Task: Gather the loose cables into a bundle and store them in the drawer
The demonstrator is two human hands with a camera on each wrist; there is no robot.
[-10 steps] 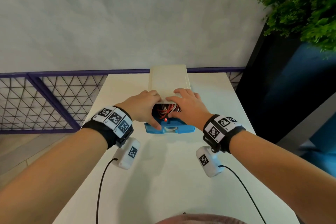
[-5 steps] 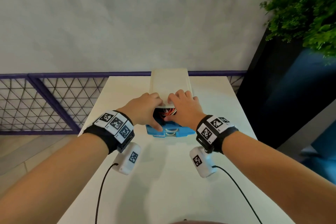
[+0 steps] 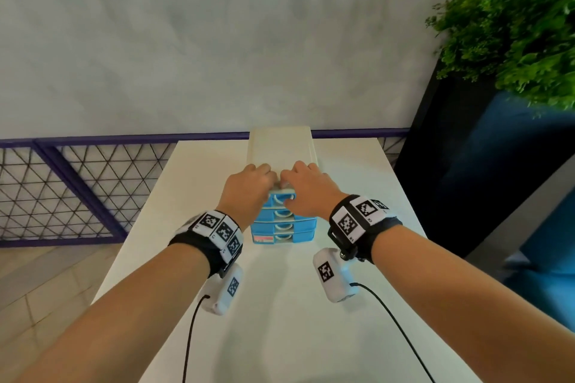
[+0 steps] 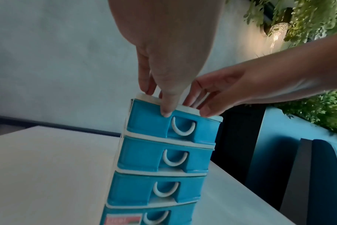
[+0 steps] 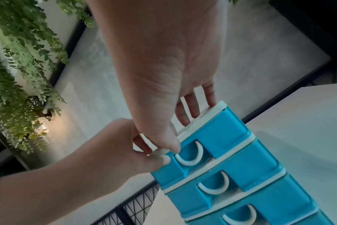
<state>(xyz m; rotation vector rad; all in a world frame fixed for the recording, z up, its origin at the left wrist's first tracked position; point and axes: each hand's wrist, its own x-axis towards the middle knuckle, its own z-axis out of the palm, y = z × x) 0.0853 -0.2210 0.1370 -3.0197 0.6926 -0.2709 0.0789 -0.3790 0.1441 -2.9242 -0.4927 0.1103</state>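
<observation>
A small drawer unit (image 3: 281, 146) with a cream top and several blue drawers stands at the far middle of the white table (image 3: 280, 320). Its top drawer (image 4: 144, 123) sits pushed in, flush with the ones below. No cables show in any view. My left hand (image 3: 249, 186) and right hand (image 3: 306, 188) meet at the unit's front top edge. Each lays its fingers on the cream lid and presses its thumb against the blue front of the top drawer (image 5: 221, 126), either side of the white handle (image 4: 183, 129).
A purple-framed mesh railing (image 3: 77, 190) runs behind and left of the table. A dark planter (image 3: 466, 165) with a green plant (image 3: 513, 34) stands on the right. Wrist-camera cables trail over the near part of the table.
The top drawer, open a second ago with red and orange cables showing inside, has slid shut under both hands. The cables are out of sight.
</observation>
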